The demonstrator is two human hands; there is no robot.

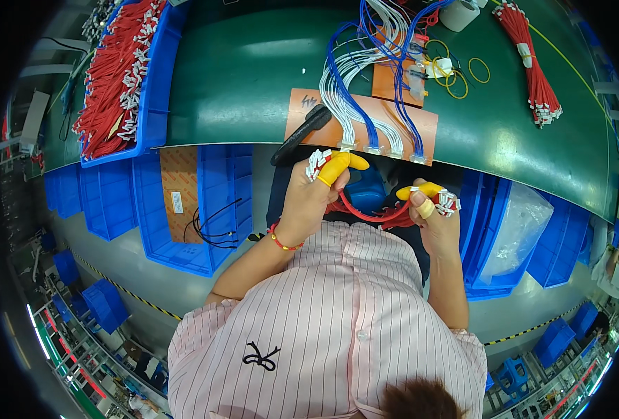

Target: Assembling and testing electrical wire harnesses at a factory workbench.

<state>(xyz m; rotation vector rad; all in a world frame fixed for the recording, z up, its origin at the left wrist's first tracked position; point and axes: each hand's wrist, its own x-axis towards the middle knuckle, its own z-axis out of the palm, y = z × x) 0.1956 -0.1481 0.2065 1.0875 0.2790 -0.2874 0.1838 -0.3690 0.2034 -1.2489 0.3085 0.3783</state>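
A bundle of red wires [367,217] hangs in a curve between my two hands, in front of the table edge. My left hand [305,201] is closed on one end of it, with a cluster of white connectors [316,165] showing above the fist. My right hand [441,225] grips the other end, where more white connectors [448,203] stick out. Yellow finger cots cover fingertips of both hands. Just beyond my left hand, white wires [332,98] and blue wires [362,114] end in connectors on an orange board [302,112] at the table's edge.
A blue bin [157,91] of red wires stands on the green table [247,70] at left. A tied red wire bundle [529,63], yellow rings [478,70] and a white roll [459,14] lie at right. A black strap-like object [301,136] overhangs the edge. Blue bins [177,244] sit below.
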